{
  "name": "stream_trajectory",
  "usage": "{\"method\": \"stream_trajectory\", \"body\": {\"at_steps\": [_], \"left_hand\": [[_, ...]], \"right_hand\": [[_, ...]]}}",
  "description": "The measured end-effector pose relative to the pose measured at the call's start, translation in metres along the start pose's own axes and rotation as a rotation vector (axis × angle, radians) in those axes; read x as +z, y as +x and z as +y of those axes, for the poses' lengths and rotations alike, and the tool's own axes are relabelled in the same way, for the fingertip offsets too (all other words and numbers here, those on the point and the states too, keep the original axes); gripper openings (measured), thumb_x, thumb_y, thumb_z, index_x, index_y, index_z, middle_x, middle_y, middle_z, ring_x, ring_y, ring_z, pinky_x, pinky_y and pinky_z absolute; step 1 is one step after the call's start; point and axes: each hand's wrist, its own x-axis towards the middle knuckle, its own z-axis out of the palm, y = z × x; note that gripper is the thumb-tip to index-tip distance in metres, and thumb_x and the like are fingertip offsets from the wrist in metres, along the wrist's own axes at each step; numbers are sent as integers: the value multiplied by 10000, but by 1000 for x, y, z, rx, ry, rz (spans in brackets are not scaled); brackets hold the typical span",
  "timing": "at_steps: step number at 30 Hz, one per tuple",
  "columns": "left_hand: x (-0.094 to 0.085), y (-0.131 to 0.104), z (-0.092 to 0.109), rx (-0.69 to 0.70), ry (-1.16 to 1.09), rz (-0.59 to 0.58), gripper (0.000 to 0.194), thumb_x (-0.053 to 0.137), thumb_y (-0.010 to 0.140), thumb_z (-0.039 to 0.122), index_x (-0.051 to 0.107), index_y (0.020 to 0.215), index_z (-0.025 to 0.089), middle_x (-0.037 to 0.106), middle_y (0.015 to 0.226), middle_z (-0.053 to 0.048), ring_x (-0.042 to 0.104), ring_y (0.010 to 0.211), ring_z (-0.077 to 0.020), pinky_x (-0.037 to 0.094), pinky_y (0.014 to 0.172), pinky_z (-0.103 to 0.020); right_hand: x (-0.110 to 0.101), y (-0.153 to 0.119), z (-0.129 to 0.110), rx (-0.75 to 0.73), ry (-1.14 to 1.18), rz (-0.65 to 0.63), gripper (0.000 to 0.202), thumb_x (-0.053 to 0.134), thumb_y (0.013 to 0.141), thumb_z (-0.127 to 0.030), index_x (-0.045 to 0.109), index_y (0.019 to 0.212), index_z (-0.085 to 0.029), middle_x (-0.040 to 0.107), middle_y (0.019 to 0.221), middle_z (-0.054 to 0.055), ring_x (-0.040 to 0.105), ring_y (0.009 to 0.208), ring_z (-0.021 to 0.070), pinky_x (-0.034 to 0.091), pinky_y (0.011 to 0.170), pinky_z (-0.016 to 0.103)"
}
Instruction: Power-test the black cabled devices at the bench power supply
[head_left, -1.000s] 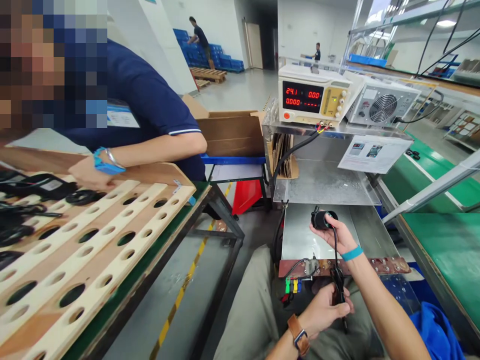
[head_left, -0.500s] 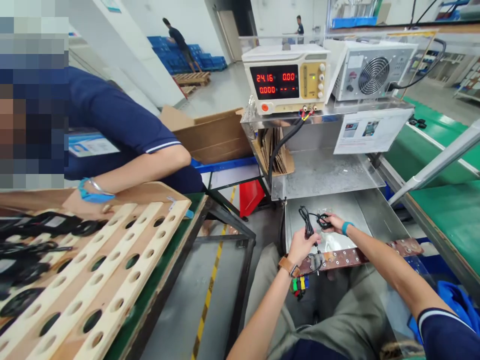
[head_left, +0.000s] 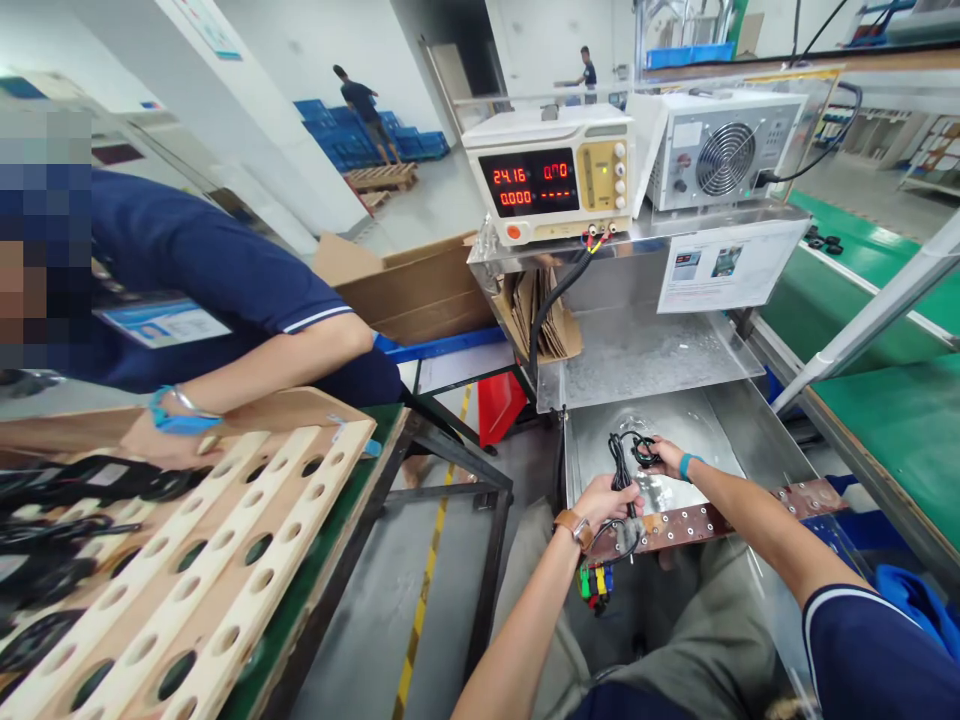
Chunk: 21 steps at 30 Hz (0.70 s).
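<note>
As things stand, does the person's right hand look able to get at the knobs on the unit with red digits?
Probably not directly: the right hand holds black cable, and the knobs sit higher and farther forward, beyond the metal shelf. Their fronts look uncovered, though.

Black cable [head_left: 619,462], brown watchband [head_left: 574,527], yellow-black striped floor tape [head_left: 422,600].

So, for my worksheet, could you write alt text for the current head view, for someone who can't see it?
A person's left hand grips a looped black cable at a metal tray, while the right hand holds a dark item, details unclear. Beyond stands a power supply reading 24.16; at picture left, a co-worker's arm reaches over a wooden rack.
</note>
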Motion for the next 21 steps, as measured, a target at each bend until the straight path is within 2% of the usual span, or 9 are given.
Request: {"method": "stream_trajectory", "body": {"at_steps": [7, 15, 21], "left_hand": [[-2, 3, -13, 49, -39, -9, 641, 812, 620, 664, 561, 869, 130, 710, 808, -87, 687, 687, -163, 411, 544, -200], [-1, 1, -11, 66, -62, -15, 648, 814, 616, 659, 555, 889, 131, 692, 801, -71, 672, 684, -152, 385, 526, -185], [-1, 1, -12, 74, -22, -13, 658, 798, 609, 687, 560, 878, 136, 681, 797, -63, 661, 676, -149, 376, 515, -187]], "right_hand": [[0, 5, 5, -7, 32, -51, 305, 780, 733, -106, 528, 893, -172, 568, 800, 12, 600, 735, 196, 611, 756, 386], [-12, 16, 6, -34, 98, -84, 279, 714, 742, -75, 547, 943, -173, 600, 925, 52, 627, 834, 223, 608, 816, 413], [-16, 22, 7, -36, 105, -82, 260, 681, 765, -62, 572, 973, -173, 602, 895, 57, 637, 815, 236, 624, 790, 450]]}}
